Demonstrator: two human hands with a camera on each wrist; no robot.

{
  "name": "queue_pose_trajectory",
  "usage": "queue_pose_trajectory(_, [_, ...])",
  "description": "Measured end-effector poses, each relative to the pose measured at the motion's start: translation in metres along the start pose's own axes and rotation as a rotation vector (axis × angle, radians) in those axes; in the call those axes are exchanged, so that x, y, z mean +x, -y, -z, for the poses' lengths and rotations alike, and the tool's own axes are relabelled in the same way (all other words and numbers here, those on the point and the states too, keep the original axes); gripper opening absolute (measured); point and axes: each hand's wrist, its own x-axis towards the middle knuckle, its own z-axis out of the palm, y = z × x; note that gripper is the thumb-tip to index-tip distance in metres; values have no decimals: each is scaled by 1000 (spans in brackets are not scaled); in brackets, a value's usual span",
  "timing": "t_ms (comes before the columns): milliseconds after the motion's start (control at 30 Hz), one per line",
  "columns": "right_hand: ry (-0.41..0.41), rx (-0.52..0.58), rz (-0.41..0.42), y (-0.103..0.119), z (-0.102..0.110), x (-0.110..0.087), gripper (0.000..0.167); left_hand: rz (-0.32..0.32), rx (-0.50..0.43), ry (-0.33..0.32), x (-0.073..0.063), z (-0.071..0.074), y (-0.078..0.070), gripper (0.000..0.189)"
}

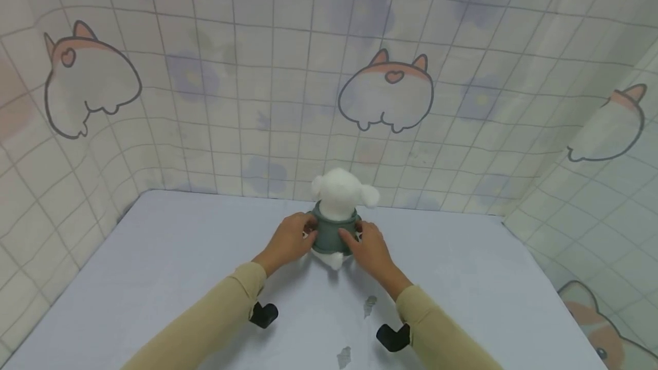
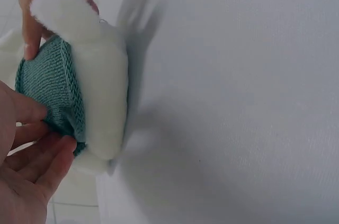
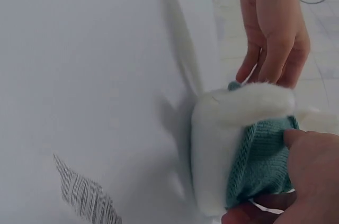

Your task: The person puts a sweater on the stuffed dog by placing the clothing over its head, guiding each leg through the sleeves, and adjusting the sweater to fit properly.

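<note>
A white plush toy [image 1: 340, 187] with floppy ears sits near the back of the table, its back and small tail facing me. Around its body is a green knitted sweater [image 1: 329, 236]. On the left side, my left hand [image 1: 289, 236] pinches the sweater's fabric near its lower hem, its fingertips bunching the knit in the left wrist view. My right hand [image 1: 371, 247] holds the opposite side, with the thumb on the back of the knit and the other fingers around the side. The plush toy's front is hidden in the head view.
The table [image 1: 205, 256] has a pale cover with grey patches [image 1: 344, 357] near the front. A patterned curtain [image 1: 231, 101] with corgi drawings stands behind it and on both sides. Black curved pieces [image 1: 264, 314] stick out by both sleeves.
</note>
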Motion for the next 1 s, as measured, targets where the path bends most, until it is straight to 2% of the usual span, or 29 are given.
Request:
queue_pose_trajectory(167, [-15, 31, -25, 3, -6, 1, 65, 24, -50, 18, 2, -3, -2, 17])
queue_pose_trajectory(400, [-13, 57, -41, 10, -5, -3, 81, 3, -68, 25, 5, -4, -7, 21])
queue_pose_trajectory(533, [-22, 60, 5, 14, 1, -3, 76, -33, -56, 23, 5, -5, -12, 25])
queue_pose_trajectory(633, [-37, 66, 20, 16, 5, -4, 71, -84, -50, 15, 5, -5, -17, 26])
queue_pose_trajectory(800, [-55, 66, -7, 14, 8, -4, 70, -137, -69, 14, 5, -4, -25, 29])
queue_pose_trajectory(1000, [-126, 99, -59, 7, 8, -3, 61, -172, -77, -12, 4, -5, -27, 26])
